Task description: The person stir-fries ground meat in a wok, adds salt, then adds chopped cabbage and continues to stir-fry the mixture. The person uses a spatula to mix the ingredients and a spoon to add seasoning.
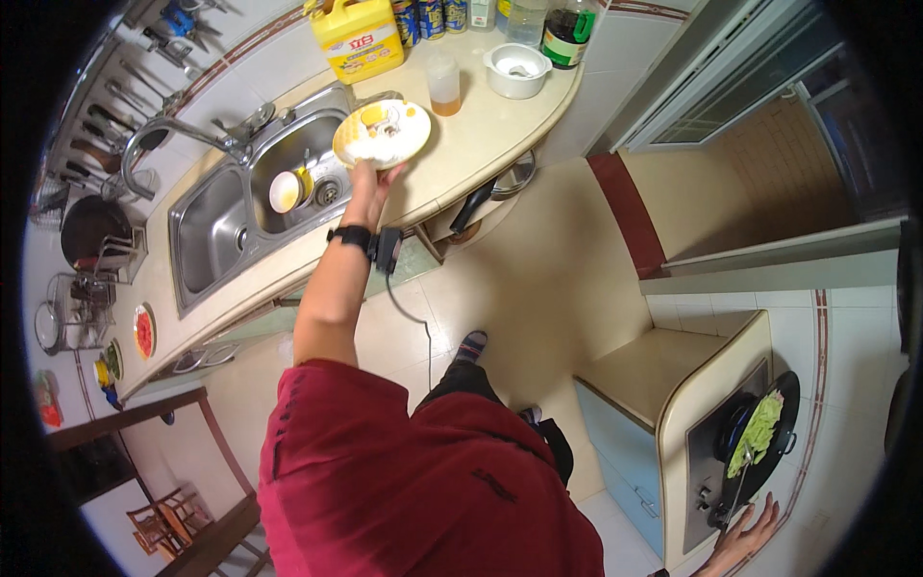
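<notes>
My left hand grips the near rim of an oval patterned plate, held over the counter edge beside the sink. The plate has yellow and white patterning; whether anything lies on it is unclear. At the lower right, my right hand is spread with fingers apart, close to the handle end of a black wok. Sliced green vegetables lie in the wok, with a metal spatula resting among them. The wok stands on a gas hob.
Bowls sit in the steel double sink. Along the counter stand a yellow detergent jug, a plastic cup of amber liquid, a white pot, cans and bottles. A pan lies on a shelf below.
</notes>
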Motion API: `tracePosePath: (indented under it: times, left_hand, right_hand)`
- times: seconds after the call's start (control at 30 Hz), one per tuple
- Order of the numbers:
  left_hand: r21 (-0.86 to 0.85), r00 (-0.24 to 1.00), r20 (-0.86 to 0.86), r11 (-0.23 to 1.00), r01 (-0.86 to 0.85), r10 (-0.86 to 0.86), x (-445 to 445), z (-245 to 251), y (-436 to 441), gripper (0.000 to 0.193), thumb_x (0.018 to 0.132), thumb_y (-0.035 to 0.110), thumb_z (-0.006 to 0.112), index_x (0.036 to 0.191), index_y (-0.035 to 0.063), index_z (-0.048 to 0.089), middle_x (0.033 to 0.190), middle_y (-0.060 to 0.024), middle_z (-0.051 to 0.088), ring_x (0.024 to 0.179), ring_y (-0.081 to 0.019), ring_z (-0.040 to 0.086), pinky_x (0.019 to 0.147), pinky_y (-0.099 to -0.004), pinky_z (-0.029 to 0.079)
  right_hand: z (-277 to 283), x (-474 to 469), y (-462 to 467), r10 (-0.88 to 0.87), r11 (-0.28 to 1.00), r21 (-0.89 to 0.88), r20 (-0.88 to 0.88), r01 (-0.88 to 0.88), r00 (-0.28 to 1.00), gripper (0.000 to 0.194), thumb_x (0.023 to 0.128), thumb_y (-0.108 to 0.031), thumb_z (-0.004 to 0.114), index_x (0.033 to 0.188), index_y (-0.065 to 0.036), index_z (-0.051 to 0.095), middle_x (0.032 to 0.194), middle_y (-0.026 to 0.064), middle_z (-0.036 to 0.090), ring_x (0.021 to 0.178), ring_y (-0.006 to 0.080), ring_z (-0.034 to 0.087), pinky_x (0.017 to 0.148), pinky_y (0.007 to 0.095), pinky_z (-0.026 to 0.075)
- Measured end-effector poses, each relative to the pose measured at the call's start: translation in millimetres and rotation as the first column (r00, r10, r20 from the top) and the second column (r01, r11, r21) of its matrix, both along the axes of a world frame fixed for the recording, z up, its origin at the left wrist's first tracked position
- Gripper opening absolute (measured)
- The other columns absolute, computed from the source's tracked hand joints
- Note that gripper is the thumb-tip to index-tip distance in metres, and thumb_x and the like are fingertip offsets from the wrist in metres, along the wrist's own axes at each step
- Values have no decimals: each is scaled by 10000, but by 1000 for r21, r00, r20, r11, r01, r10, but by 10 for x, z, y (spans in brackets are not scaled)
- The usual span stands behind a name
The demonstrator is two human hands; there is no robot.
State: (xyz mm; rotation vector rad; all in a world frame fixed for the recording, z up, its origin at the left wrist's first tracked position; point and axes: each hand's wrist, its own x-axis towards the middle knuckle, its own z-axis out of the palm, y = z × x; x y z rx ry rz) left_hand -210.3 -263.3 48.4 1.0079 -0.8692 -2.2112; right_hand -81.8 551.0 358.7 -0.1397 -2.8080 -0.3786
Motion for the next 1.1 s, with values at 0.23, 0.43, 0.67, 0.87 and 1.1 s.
tracePosePath:
  times: [0.23, 0.43, 0.67, 0.87, 1.1]
  left_hand:
    - [-294, 878, -320, 918, 265, -356, 509, -364, 449, 543, 958, 296, 607, 1413, 82, 402, 1391, -85, 494, 1230, -230, 526, 988, -375, 518]
    - [-191, 898, 193, 882, 430, -396, 643, -115, 375, 538, 1010, 355, 472, 1406, 3, 382, 1348, -141, 487, 1198, -254, 516, 1056, -359, 453]
    - [-188, 876, 272, 871, 453, -397, 541, -90, 702, 572, 1008, 360, 423, 1463, 37, 297, 1396, -157, 442, 1249, -260, 488, 1081, -379, 430]
    - [-307, 905, 401, 909, 282, -145, 752, 317, 1463, 505, 1018, 356, 391, 1416, 45, 374, 1411, -138, 444, 1240, -228, 492, 1136, -451, 355]
    - [-369, 559, 240, 458, 809, -793, 678, 473, 5013, 535, 944, 353, 590, 1393, 95, 453, 1231, -91, 587, 1122, -205, 573, 952, -391, 459]
  right_hand:
    - [-316, 153, 446, -164, 978, -129, -1, 163, 986, 384, 951, -206, 572, 1308, -65, 582, 1398, 224, 465, 1291, 368, 445, 1086, 447, 340]
    - [-581, 259, 1129, -135, 940, -327, -104, 94, 985, 346, 844, -199, 674, 1179, -115, 652, 1248, 176, 576, 1191, 353, 528, 1023, 407, 412]
    - [-1073, 357, 2502, -430, 876, -166, 155, 453, 889, 444, 826, -219, 663, 1260, -159, 590, 1291, 175, 549, 1215, 378, 496, 1019, 454, 422]
    - [-1598, 298, 3689, -527, 829, -26, 302, 559, 795, 580, 823, -231, 655, 1375, -211, 480, 1326, 137, 541, 1253, 333, 485, 1034, 501, 404]
    - [-1286, 224, 3776, -269, 940, -131, 286, 315, 920, 384, 892, -213, 591, 1272, -182, 542, 1095, 126, 615, 915, 348, 650, 745, 464, 525]
